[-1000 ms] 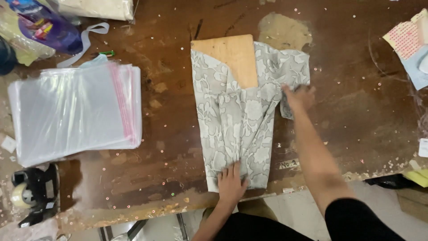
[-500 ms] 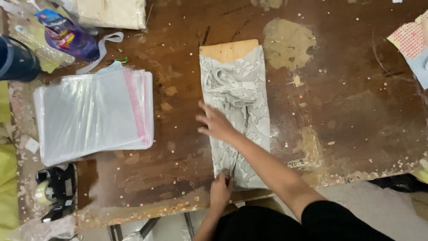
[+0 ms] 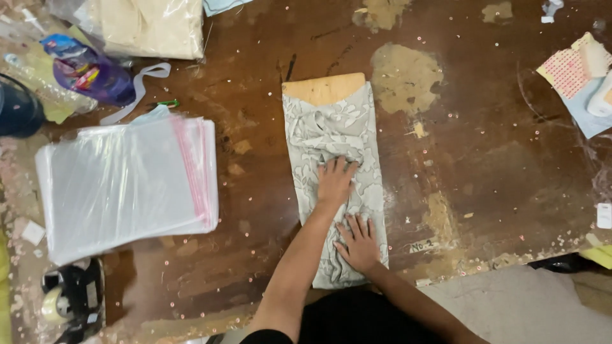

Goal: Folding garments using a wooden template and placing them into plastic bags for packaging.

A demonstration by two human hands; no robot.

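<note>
Under your hands lies a pale grey-green cloth with a white floral pattern; at its twelve o'clock end shows a plain tan wooden board. The table is dark brown, worn to ochre patches. At nine o'clock you see clear bags with a pink strip; at eleven o'clock, a purple packet.

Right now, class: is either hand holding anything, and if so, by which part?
Nothing is gripped. Both the left hand and the right hand lie flat, palms down, on the middle and lower part of the folded grey patterned cloth.
</note>
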